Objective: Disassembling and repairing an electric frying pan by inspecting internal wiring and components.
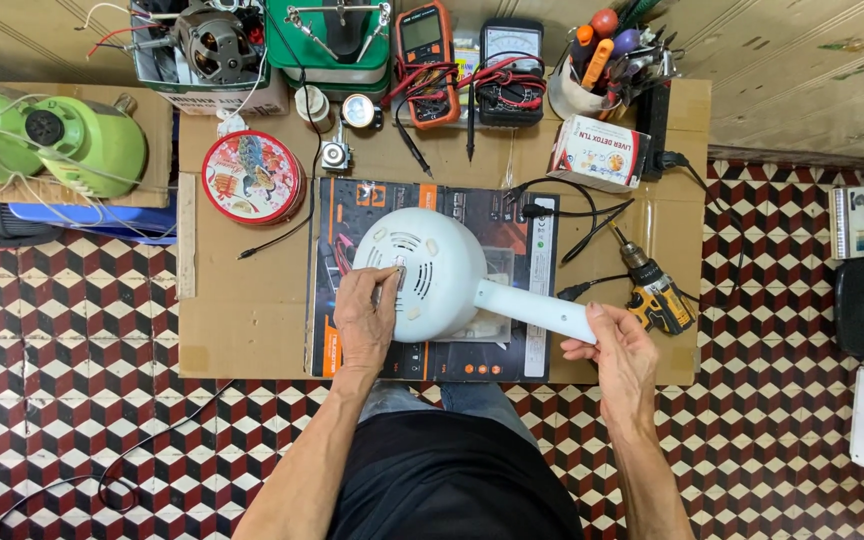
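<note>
Center frame, the white domed appliance housing [432, 270] lies on a dark printed box [512, 250] on the tabletop [242, 300]. The left hand [367, 320] pinches a thin tool, too small to identify, against the dome's vented face. The right hand [617, 350] wraps its grip around the white stem [537, 308]. Best to hold that stem firm and keep the tool square so it won't slip
</note>
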